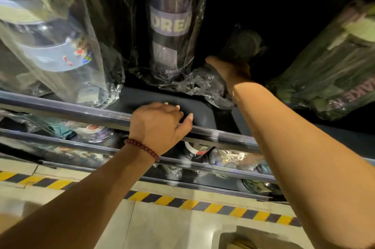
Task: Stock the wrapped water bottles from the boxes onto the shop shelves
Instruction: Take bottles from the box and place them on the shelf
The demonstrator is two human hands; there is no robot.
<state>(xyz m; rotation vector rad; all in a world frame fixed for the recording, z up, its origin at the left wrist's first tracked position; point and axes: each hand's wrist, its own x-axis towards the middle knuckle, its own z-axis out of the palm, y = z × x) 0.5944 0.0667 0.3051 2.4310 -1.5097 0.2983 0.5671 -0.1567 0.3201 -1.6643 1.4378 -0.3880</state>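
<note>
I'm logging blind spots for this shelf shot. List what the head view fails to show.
- Dark wrapped bottle: head view; colour and print lost in the shelf's shadow.
- Right hand: head view; its fingers reach behind the bottle's plastic wrap, so the grip is unclear.
- Purple bottle: head view; lettering cut off by wrap folds, top cut by the frame edge.
- Lower shelf bottles: head view; mostly hidden behind the shelf rails.

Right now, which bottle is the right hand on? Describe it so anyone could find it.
Start at the top shelf with the wrapped bottles. Right of the purple bottle reading DREA, the right hand grips a dark bottle. It alone shows no lettering and sits far back in shadow.
</note>
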